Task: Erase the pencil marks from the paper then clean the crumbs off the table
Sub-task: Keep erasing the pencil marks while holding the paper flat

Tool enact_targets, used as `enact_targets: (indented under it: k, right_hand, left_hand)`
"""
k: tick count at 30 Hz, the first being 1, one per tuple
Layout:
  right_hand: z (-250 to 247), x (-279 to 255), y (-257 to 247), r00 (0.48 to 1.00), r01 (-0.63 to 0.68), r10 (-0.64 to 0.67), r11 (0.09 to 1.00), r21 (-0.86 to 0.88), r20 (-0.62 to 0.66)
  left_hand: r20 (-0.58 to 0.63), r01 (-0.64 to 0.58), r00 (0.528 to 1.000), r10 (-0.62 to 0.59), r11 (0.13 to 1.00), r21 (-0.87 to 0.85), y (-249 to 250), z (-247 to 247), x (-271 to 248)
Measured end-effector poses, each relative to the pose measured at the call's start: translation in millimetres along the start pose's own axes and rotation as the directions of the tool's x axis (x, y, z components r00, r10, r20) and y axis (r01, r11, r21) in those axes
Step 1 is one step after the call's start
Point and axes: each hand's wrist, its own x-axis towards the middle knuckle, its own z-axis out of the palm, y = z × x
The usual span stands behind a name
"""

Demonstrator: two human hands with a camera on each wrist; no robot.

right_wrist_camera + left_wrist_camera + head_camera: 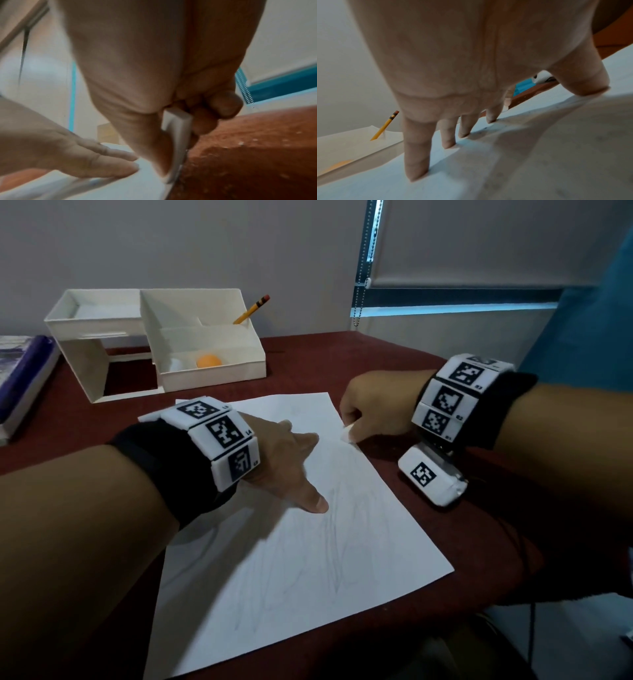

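Observation:
A white sheet of paper (308,549) with faint pencil scribbles lies on the dark red table (486,542). My left hand (291,460) presses flat on its upper part, fingers (417,155) spread and straight. My right hand (370,409) grips a white eraser (348,433) at the paper's right edge; in the right wrist view the eraser (178,138) stands upright between thumb and curled fingers, its lower end on the paper's edge. Small pale crumbs (240,143) speckle the table right of the eraser.
A white desk organizer (164,340) stands at the back, with a yellow pencil (251,309) and an orange ball (209,361) in it. A book (20,374) lies at the far left. The table's edge runs close on the right.

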Motion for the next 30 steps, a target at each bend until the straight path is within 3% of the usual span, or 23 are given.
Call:
enact_targets:
  k: [4,9,13,14,17,19,23,27,28,30]
  right_hand:
    - [2.7,-10.0,-8.7,0.987,0.067,-0.083,0.991,0.118,0.136]
    - [1.5,2.8,0.3,1.0,0.009,-0.008,0.999,0.048,-0.02]
    - [-0.5,-7.8,-0.2,0.972,0.051,-0.073,0.994,0.102,0.223]
    - [-1.8,-6.9,0.0,0.971,0.054,-0.074,0.994,0.095,0.226]
    - [-0.5,3.6,2.7,0.997,0.048,-0.051,0.997,0.059,0.051]
    - [2.0,4.3,3.0,0.999,0.046,-0.047,0.997,0.062,0.016]
    - [-0.5,-7.1,1.8,0.962,0.05,-0.076,0.993,0.103,0.264]
    - [5.7,3.5,3.9,1.0,0.024,-0.023,0.998,0.062,-0.016]
    - [7.2,4.1,4.8,0.999,0.02,-0.018,0.998,0.06,-0.035]
    - [4.4,2.2,7.5,0.996,0.021,-0.029,0.996,0.084,0.088]
  left_hand:
    - [-0.092,-0.025,0.995,0.025,1.0,-0.006,8.1,-7.8,1.6]
    - [-0.067,-0.038,0.997,0.039,0.999,0.012,21.6,-8.9,7.5]
    - [-0.053,-0.017,0.998,0.017,1.0,0.003,20.7,-8.5,7.9]
    - [-0.051,-0.013,0.999,0.013,1.0,0.009,21.3,-9.0,7.7]
    - [-0.039,0.001,0.999,0.0,1.0,0.021,23.1,-9.4,7.4]
    - [-0.037,0.005,0.999,-0.004,1.0,0.023,22.4,-9.1,7.7]
    - [-0.033,0.003,0.999,-0.002,1.0,0.019,20.9,-8.2,10.0]
    - [-0.036,0.005,0.999,-0.003,0.999,0.037,23.8,-9.7,8.9]
    - [-0.036,0.005,0.999,-0.003,0.999,0.042,24.0,-9.5,8.6]
    - [-0.035,0.006,0.999,-0.004,0.999,0.043,23.0,-9.3,8.6]
